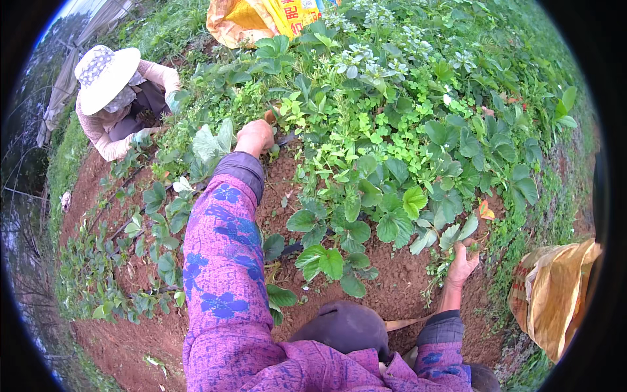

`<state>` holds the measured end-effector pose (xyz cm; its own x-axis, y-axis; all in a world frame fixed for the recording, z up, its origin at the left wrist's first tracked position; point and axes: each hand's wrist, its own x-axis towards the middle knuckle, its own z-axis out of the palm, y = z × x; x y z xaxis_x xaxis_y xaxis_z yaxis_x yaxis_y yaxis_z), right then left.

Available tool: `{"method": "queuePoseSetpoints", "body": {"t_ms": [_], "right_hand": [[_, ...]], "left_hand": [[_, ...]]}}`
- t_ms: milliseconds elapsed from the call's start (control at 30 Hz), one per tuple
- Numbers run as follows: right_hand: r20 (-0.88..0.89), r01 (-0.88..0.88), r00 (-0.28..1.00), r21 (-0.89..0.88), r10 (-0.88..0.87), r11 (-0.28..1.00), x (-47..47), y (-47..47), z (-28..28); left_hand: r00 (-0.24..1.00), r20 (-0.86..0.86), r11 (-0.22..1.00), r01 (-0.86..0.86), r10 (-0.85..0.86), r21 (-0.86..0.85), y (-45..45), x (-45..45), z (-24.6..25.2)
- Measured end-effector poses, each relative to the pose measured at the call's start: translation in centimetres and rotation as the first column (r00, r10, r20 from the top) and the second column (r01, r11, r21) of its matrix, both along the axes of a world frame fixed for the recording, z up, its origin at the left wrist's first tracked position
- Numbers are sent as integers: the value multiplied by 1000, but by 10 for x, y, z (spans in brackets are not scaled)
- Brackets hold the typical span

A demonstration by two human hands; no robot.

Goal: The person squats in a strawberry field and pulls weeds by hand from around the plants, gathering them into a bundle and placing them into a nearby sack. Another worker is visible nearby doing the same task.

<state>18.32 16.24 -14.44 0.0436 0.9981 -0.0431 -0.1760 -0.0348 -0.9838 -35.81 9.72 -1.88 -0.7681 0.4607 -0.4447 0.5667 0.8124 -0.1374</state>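
My left hand [255, 137] reaches far forward, its fingers curled down among low green weeds [294, 110]. What lies under those fingers is hidden. Beside it shows a short stretch of dark strip, probably drip hose [288, 138], over bare reddish soil [281, 183]. On the right, my right hand [463, 264] is closed around a bunch of pulled weeds [438, 272], whose stems hang down from the fingers. Between the two hands grow strawberry plants [357, 230] with broad toothed leaves. Pale undersides of some strawberry leaves [458, 235] touch the right hand.
Another person in a white hat [108, 78] crouches at the upper left, gloved hands in the plants. A yellow woven sack [254, 24] bearing writing lies at the top. Another woven sack [553, 294] stands at the right edge. Dense clover-like weeds [392, 142] cover the bed's middle.
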Motion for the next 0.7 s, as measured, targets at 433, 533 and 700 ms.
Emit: {"method": "queuePoseSetpoints", "body": {"t_ms": [433,533,700], "right_hand": [[6,12,1000,-9,-12,1000,-5,-2,7],[-6,2,1000,13,-2,1000,-6,-3,9],[20,30,999,-19,-30,999,-5,-1,7]], "left_hand": [[993,-85,917,-40,80,396,-41,20,-19],[994,-102,917,1,44,400,-47,23,-23],[947,-277,898,259,-163,356,-55,28,-30]]}}
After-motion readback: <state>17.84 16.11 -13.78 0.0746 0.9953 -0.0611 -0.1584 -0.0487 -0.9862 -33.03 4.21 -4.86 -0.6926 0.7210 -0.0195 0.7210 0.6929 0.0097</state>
